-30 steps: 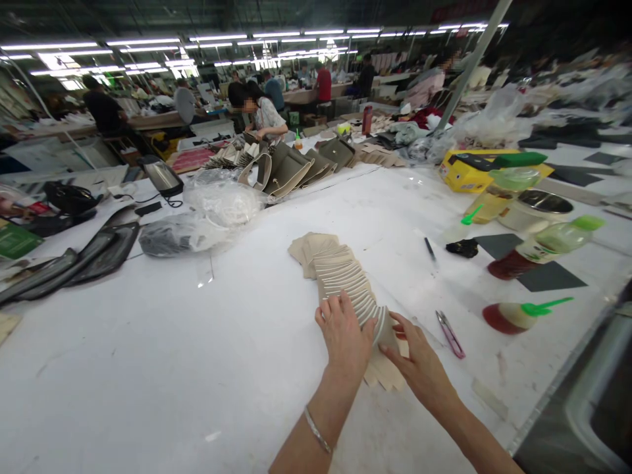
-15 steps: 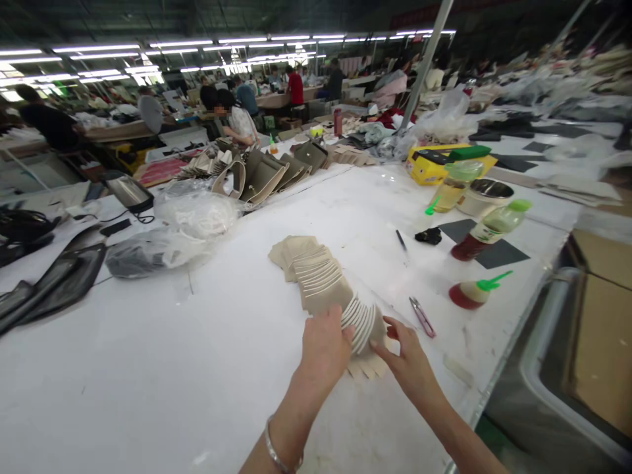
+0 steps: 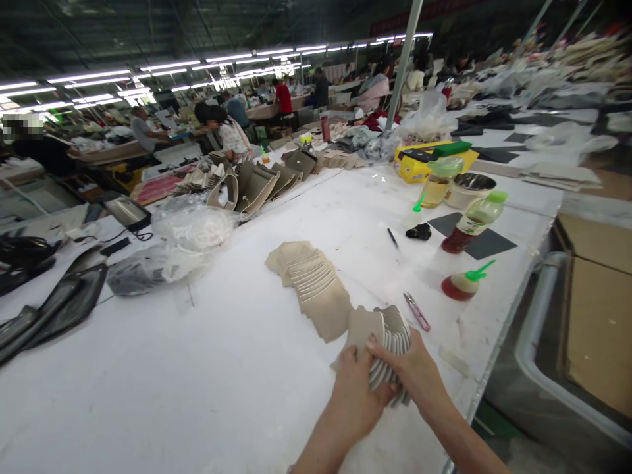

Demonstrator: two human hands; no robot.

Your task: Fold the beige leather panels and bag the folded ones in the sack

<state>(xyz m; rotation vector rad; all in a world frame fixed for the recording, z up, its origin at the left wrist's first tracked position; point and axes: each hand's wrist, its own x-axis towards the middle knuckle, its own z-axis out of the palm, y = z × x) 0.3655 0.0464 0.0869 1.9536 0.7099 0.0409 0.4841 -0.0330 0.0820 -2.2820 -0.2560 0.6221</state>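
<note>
A fanned stack of beige pieces (image 3: 366, 324) with pale curved edges is gripped near the table's right side. My left hand (image 3: 356, 394) is closed round its near left part, thumb under the curved edges. On the right side of the same stack, my right hand (image 3: 417, 368) is closed, its fingers reaching over the top and touching close to my left hand. Another row of overlapping beige pieces (image 3: 323, 304) lies flat on the white table (image 3: 197, 388), just beyond and to the left.
Pink-handled snips (image 3: 417, 312), a red-filled squeeze bottle (image 3: 460, 287), a second bottle (image 3: 471, 224), a pen (image 3: 392, 237) and a metal bowl (image 3: 470, 189) stand or lie at right. Plastic-wrapped goods (image 3: 158, 266) lie left. Several people work beyond.
Both hands have drawn part of the beige pieces toward me and right, apart from the flat row. The right hand has closed onto the stack. The view has shifted slightly.
</note>
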